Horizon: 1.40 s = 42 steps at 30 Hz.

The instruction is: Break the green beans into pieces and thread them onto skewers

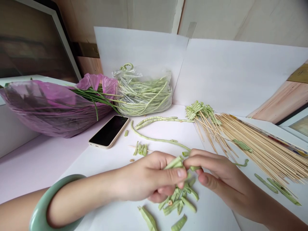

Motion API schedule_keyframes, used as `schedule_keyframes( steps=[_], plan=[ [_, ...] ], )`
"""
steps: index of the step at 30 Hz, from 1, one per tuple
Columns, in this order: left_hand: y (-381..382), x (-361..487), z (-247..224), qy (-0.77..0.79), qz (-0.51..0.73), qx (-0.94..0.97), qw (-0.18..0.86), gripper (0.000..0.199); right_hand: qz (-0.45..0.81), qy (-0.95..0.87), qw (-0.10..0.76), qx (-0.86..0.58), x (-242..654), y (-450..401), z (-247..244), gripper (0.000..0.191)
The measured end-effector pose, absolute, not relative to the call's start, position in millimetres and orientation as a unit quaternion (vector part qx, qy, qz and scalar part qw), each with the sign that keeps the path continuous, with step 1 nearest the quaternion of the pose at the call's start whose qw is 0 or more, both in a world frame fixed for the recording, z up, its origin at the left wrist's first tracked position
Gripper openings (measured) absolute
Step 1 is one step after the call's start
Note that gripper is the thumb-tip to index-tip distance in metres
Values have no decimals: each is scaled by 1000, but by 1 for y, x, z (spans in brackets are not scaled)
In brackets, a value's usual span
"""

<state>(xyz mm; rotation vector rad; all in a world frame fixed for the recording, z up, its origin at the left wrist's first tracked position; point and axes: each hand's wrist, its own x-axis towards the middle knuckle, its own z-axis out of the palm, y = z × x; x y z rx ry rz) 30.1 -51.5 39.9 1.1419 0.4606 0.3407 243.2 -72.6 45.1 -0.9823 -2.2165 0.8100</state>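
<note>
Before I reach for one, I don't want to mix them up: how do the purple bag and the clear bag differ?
The purple bag is tinted and stretches out long and low; the clear bag is colorless and more compact. Thin, dark green stalks poke out of the purple bag, while the clear bag holds thicker, pale green beans, bent round inside. Both are see-through plastic.

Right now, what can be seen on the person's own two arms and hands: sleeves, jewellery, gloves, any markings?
The left arm wears a smooth, thick, pale green bangle, rounded and glossy, between the hand and the elbow. Both hands are bare, without gloves. No sleeve shows on either forearm, and no ring or marking can be made out on the fingers.
</note>
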Motion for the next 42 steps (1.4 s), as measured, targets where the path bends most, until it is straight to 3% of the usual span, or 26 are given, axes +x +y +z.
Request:
schedule_keyframes(
  steps=[2, 6, 9, 13, 16, 24, 30, 37, 42],
  plan=[
    [-47, 32, 34, 227, 202, 491, 817, 40, 288, -830, 285, -383, 246, -70, 42, 27],
    [-41, 35, 27, 257, 227, 439, 831, 35, 225, -847, 260, -406, 252, -59, 31, 37],
    [-39, 36, 26, 284, 232, 422, 829, 37, 178, -846, 300, -403, 254, -54, 24, 39],
    [-37, 37, 24, 324, 245, 418, 812, 33, 224, -801, 382, -402, 249, -58, 24, 22],
    [-35, 35, 19, 334, 232, 428, 807, 30, 272, -786, 375, -410, 244, -66, 27, 13],
    [-38, 35, 19, 253, 181, 500, 808, 33, 233, -797, 360, -425, 235, -72, 20, 23],
    [-41, 33, 25, 279, 165, 529, 784, 47, 92, -827, 401, -384, 234, -71, 19, 27],
    [-42, 33, 34, 317, 179, 552, 750, 47, 143, -877, 263, -375, 247, -62, 26, 10],
    [-42, 31, 34, 332, 150, 582, 727, 46, 133, -884, 280, -351, 244, -63, 26, 16]
  ],
)
